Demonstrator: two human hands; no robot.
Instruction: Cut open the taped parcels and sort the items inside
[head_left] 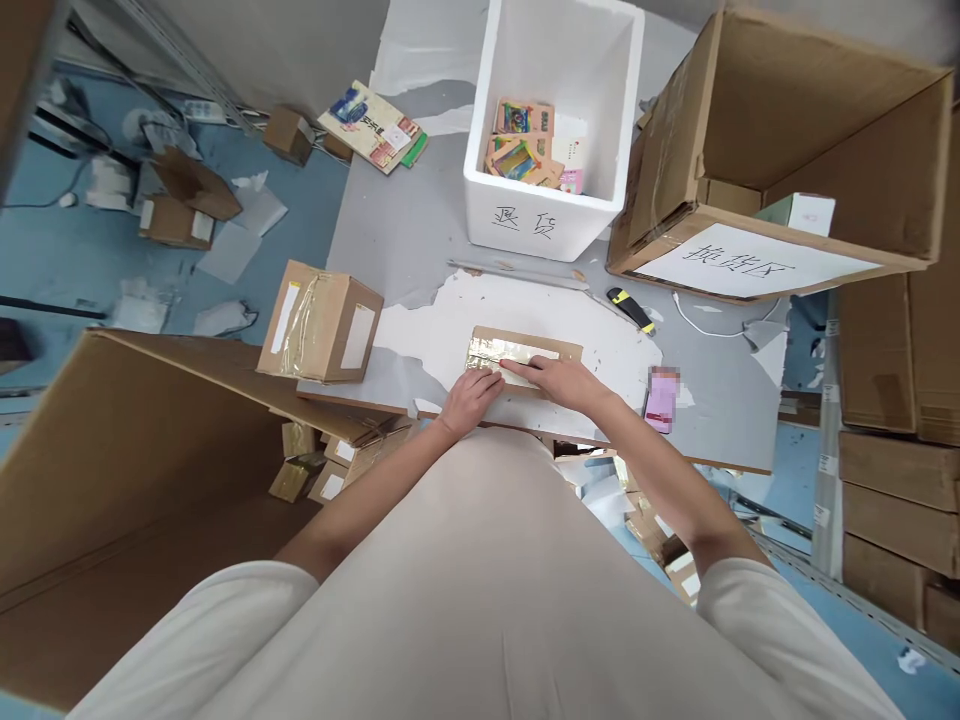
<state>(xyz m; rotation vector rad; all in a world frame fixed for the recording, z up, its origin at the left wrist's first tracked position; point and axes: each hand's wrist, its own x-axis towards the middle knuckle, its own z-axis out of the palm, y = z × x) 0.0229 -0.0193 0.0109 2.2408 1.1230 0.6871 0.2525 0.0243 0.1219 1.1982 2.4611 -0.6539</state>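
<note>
A grey-topped table [720, 375], its covering ragged around a broad white patch [611, 335], stands on a blue floor [300, 225] strewn at left with paper and cardboard, while brown cartons [896, 480] stand stacked at far right. At the table's near edge, a person in a pale short-sleeved top bends both bare hands to a small taped cardboard box [525, 350] lying flat on the white patch, a white label on its upper face. The left hand [471, 400], fingers together and slightly bent, rests on the box's near left corner; the right hand [562, 380] reaches in from the right, index finger extended along the label and the other fingers curled. Whether either hand grips the box cannot be told. A taped carton [319, 325] sits to the left, a yellow-and-black cutter [630, 308] and a phone [661, 398] to the right, and a colourful book [371, 125] at far left. Beyond the box, a white foam bin [540, 220] with handwritten characters holds bright packets [525, 150]; beside it, a large open carton [664, 170] contains a pale green box [806, 214]. Near left, another open carton [150, 430] gapes below the tabletop.
</note>
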